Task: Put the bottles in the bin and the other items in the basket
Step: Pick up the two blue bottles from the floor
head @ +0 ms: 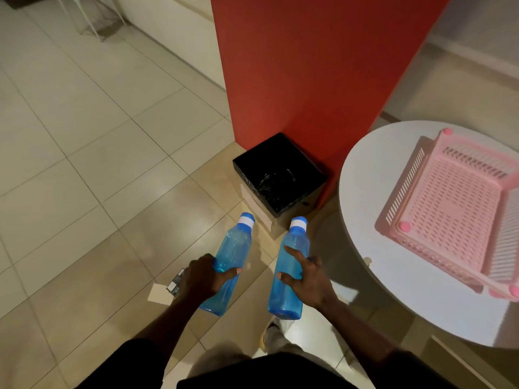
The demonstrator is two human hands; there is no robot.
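Observation:
My left hand point(206, 279) grips the lower half of a blue plastic bottle point(234, 248) with a blue and white cap. My right hand point(307, 279) holds a second, matching blue bottle point(290, 265), index finger stretched along its side. Both bottles point forward, caps toward a square bin point(280, 175) lined with a black bag, which stands on the floor against a red pillar just beyond the caps. A pink slatted basket point(452, 209) rests on a round white table point(393, 175) at the right.
A white card point(160, 294) and a small dark box point(177, 282) lie on the tiled floor left of my left hand. The red pillar point(309, 66) rises behind the bin. My shoe point(273, 332) shows below the bottles.

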